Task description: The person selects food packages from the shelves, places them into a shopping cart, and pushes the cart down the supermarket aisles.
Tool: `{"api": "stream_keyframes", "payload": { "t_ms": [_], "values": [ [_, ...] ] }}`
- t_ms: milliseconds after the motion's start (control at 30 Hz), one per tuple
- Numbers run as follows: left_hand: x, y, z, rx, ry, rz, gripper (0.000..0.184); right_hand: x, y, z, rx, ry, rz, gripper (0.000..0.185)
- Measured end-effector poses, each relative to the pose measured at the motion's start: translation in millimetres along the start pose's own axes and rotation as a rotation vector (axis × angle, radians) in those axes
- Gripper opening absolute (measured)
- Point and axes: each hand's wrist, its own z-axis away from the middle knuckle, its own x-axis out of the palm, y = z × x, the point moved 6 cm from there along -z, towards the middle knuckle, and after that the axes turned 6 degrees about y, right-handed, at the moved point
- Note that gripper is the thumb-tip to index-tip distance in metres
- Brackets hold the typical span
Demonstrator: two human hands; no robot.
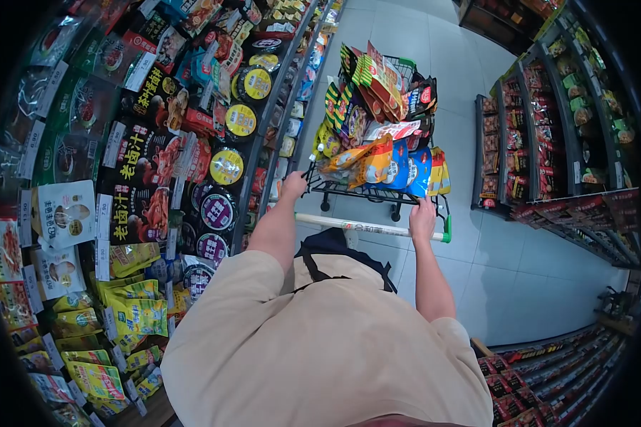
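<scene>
Shelves [253, 121] of packets and round tubs stand at left. The left hand's [293, 186] fingers curl around the black near corner of the shopping cart [406, 64], which holds colourful packets [375, 160]. The right hand [422, 219] rests at its near rim, beside a blue packet [419, 173]; whether those fingers grip, I cannot tell.
</scene>
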Motion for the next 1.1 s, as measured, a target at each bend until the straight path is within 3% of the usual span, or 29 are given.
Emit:
{"api": "stream_keyframes", "payload": {
  "t_ms": [600, 767, 1100],
  "values": [
    [-7.6, -7.0, 144.9, -0.04, -0.055, 0.026, 0.03, -40.4, 42.6, 115.3, -0.028, 0.043, -0.001, 0.027],
    [7.4, -31.3, 181.5, 0.022, 0.043, -0.025, 0.027, -51.6, 58.8, 159.0, 0.01, -0.01, -0.006, 0.025],
    [-1.9, -68.5, 258.5, -0.001, -0.007, -0.002, 0.027, -70.4, 64.0, 257.4, 0.016, 0.052, -0.021, 0.025]
  ]
}}
